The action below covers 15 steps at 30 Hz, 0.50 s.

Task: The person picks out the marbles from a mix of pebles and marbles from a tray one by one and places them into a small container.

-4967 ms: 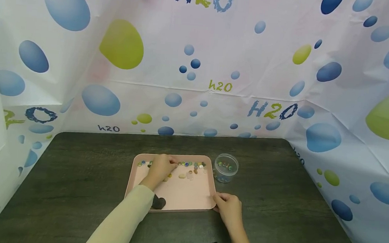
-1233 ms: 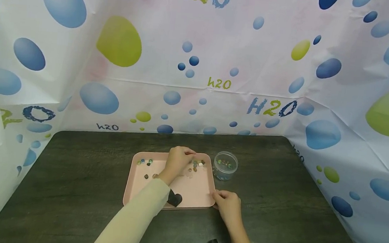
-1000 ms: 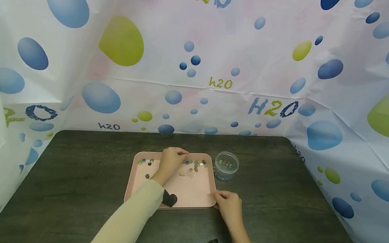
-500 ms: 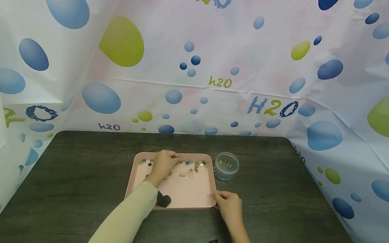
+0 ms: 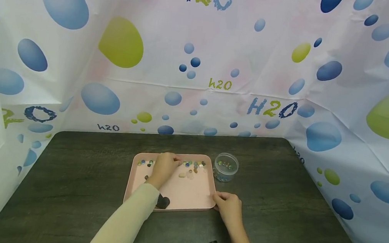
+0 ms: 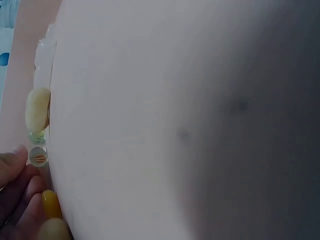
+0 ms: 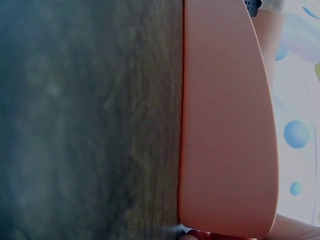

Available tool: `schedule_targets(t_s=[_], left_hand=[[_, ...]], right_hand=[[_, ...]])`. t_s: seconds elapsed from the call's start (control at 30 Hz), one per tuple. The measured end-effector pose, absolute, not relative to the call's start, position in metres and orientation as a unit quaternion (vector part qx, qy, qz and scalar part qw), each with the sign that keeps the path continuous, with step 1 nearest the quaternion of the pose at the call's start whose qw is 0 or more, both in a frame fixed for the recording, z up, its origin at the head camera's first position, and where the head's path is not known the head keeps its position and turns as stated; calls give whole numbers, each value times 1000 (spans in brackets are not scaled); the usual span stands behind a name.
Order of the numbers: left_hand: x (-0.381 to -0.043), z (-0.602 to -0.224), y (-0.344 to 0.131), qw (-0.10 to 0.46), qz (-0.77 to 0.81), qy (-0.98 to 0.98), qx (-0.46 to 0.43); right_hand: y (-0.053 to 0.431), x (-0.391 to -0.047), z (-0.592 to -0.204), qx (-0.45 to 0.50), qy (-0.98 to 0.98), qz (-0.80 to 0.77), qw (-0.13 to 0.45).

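Left hand [image 5: 164,168]: reaching farther left along the far side of the pink tray [image 5: 188,196] than about a second ago; thumb and fingertips are lying close together, whether pinching a bead I cannot tell.
Striped marble [image 6: 38,157]: resting just beside those fingertips.
Right hand [image 5: 229,207]: gripping the tray's near right corner.
Bead row [image 5: 187,164]: running along the tray's far side.
Clear jar [image 5: 225,175]: standing beside the tray, holding more beads.

Couldn't tell the room type; I saw a screened-off table [image 5: 294,215], printed H2O sheeting [image 5: 222,43] past its far and side edges.
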<state>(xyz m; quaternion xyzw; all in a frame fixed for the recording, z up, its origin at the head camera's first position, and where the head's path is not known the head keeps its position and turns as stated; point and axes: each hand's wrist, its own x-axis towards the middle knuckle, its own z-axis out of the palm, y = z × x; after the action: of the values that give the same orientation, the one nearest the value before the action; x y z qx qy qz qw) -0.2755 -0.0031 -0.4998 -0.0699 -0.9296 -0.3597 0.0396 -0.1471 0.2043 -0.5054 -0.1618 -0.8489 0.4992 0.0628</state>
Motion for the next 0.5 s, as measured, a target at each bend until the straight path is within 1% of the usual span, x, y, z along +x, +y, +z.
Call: schedule_targets(t_s=[0.2, 0.5], left_hand=[[-275, -501, 2, 31, -353, -932, -70], [-275, -502, 6, 47, -323, -943, -66]], right_hand=[[204, -147, -506, -163, -849, 498, 63], [203, -147, -507, -161, -850, 498, 61]])
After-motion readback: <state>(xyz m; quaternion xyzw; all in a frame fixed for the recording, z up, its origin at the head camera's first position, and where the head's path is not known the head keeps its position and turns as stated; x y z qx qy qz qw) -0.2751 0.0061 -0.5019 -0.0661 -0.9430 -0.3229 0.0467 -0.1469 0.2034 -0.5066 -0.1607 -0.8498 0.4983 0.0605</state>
